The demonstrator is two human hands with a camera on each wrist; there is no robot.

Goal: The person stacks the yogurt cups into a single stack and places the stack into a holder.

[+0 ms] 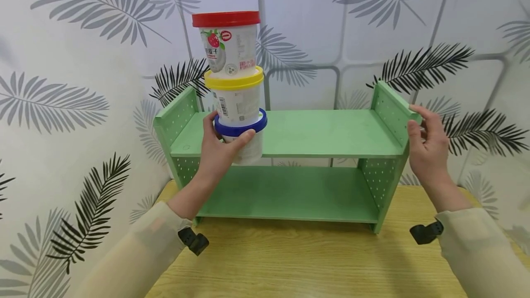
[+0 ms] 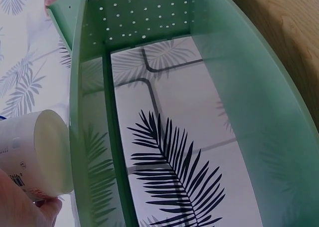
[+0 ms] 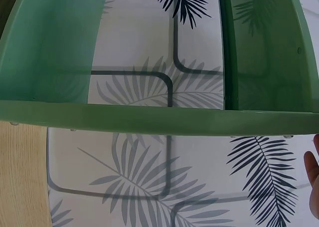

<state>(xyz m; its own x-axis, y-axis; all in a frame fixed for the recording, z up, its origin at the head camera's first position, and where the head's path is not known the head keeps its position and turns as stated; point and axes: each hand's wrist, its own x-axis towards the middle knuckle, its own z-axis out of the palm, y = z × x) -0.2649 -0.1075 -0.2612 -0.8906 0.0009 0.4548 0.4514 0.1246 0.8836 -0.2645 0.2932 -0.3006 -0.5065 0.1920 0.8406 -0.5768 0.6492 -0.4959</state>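
In the head view, my left hand point(image 1: 219, 148) grips the lowest of three stacked white tubs, the one with a blue lid point(image 1: 242, 125). A yellow-lidded tub point(image 1: 238, 105) stands on it, and a red-lidded tub point(image 1: 232, 49) with a strawberry picture is on top. The stack is held in front of the upper board of a green two-tier shelf point(image 1: 314, 134). The left wrist view shows the bottom of the held tub point(image 2: 52, 154) beside the board's edge. My right hand point(image 1: 430, 146) holds the front top corner of the shelf's right side panel point(image 1: 391, 114).
The shelf stands on a wood-grain table point(image 1: 290, 256) against a leaf-patterned wall point(image 1: 302, 26). Its side panels have rows of small holes. The lower board point(image 1: 290, 192) lies below the stack, and the left side panel point(image 1: 178, 118) rises to the stack's left.
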